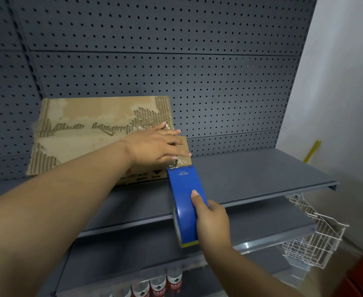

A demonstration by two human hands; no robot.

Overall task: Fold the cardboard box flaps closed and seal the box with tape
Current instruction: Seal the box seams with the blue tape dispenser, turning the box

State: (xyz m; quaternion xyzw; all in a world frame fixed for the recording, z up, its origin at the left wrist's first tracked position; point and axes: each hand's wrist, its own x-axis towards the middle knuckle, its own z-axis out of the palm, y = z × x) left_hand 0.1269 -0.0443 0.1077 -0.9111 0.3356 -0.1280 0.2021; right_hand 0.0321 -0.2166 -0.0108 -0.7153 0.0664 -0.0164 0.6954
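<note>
A: While the left hand (154,144) presses flat, fingers straight, on the torn brown cardboard box (94,133) up on the grey metal shelf (251,170), where should the tape go?

B: Straight along the seam. The right hand (213,224) grips the blue tape dispenser (184,202) at the box's right end, clear tape just started there (it looks crinkled). I'd pull taut and steady, smoothing behind it.

A: Anything held in containers?

B: The box's inside is hidden; the white wire basket (313,239) seems empty; bottles (157,286) stand on the bottom shelf.
</note>
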